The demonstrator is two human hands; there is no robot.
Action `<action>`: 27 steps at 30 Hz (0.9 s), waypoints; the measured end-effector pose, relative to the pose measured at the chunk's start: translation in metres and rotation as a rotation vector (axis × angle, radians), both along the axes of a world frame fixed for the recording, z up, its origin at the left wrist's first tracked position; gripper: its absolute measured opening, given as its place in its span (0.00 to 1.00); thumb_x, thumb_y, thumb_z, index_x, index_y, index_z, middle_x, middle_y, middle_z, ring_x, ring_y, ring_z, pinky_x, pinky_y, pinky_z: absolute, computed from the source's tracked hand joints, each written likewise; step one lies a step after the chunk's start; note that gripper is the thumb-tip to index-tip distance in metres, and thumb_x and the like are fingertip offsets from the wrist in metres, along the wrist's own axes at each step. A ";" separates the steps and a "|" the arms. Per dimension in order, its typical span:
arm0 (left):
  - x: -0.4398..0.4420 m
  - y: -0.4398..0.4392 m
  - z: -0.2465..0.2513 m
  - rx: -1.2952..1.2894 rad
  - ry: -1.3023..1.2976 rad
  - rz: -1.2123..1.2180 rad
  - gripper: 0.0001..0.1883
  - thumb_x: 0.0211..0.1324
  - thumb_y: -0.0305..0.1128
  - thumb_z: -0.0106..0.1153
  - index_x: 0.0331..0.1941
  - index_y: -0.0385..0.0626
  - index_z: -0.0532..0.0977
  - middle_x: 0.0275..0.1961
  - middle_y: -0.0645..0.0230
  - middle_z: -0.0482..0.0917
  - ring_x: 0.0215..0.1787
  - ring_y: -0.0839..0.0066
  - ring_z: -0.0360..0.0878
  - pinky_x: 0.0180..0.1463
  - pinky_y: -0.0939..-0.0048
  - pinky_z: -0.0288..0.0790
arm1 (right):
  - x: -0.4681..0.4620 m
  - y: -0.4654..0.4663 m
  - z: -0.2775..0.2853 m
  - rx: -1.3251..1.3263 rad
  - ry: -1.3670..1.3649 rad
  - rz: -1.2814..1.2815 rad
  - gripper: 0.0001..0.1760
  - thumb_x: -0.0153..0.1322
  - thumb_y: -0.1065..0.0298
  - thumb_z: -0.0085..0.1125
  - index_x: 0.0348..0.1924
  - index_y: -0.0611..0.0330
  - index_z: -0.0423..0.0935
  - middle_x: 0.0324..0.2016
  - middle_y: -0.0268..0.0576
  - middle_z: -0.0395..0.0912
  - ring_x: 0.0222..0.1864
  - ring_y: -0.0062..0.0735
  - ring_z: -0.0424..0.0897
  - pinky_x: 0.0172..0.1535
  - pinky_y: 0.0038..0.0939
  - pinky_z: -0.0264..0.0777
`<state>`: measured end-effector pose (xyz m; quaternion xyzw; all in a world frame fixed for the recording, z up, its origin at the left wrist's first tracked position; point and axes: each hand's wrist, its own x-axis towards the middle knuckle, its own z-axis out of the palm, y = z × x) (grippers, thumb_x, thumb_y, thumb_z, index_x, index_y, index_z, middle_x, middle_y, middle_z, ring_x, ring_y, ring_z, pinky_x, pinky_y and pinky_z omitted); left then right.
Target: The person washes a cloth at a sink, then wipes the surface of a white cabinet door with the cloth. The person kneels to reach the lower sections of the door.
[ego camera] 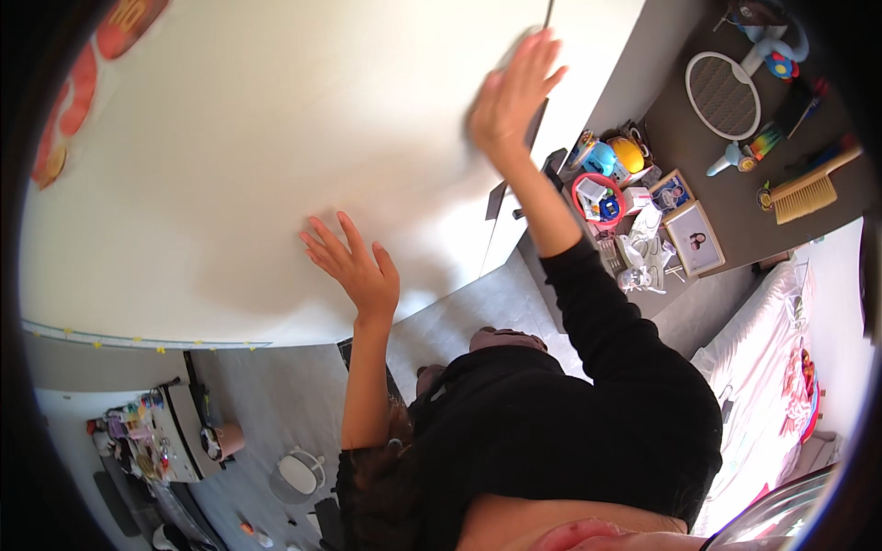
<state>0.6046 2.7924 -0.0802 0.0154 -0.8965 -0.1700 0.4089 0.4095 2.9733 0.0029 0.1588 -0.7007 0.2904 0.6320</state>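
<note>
In front of me is a large white door panel (pixel 227 158), with a dark seam and black handle hardware (pixel 553 167) along its right side. My left hand (pixel 360 272) is raised by the lower middle of the panel, fingers spread and nothing in it. Whether it touches the surface cannot be told. Higher up, my right hand (pixel 513 103) lies flat against or very close to the panel, near the seam. It is slightly blurred and holds nothing. A red decoration (pixel 79 89) is on the panel's far left, and a strip with yellow stars (pixel 138 339) follows its lower left edge.
Right of the panel, a dark grey surface carries a pink basket (pixel 574 189), framed pictures (pixel 696 237), a wooden-handled brush (pixel 806 196) and a white oval racket-like item (pixel 723 96). A bed (pixel 751 344) stands lower right. Lower left are a small white seat (pixel 300 475) and a pink bin (pixel 229 439).
</note>
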 end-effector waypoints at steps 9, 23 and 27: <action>-0.025 0.032 0.008 -0.063 -0.023 -0.092 0.35 0.57 0.27 0.48 0.71 0.43 0.56 0.76 0.44 0.40 0.76 0.34 0.30 0.70 0.31 0.32 | 0.032 -0.014 -0.131 0.646 -0.020 0.136 0.30 0.67 0.50 0.58 0.61 0.44 0.68 0.63 0.30 0.67 0.64 0.37 0.65 0.62 0.57 0.55; -0.053 0.057 0.010 -0.157 0.008 -0.049 0.33 0.57 0.24 0.46 0.70 0.45 0.59 0.76 0.44 0.40 0.76 0.32 0.29 0.70 0.30 0.32 | 0.011 0.001 -0.105 0.580 0.105 0.159 0.30 0.69 0.55 0.56 0.64 0.48 0.67 0.67 0.30 0.63 0.67 0.33 0.63 0.62 0.65 0.51; -0.052 0.063 0.009 -0.143 0.014 -0.029 0.33 0.57 0.24 0.47 0.70 0.44 0.60 0.76 0.44 0.41 0.76 0.33 0.29 0.70 0.31 0.32 | -0.018 0.060 -0.008 0.140 -0.149 -0.083 0.36 0.73 0.65 0.43 0.72 0.65 0.46 0.71 0.60 0.48 0.72 0.59 0.49 0.63 0.75 0.38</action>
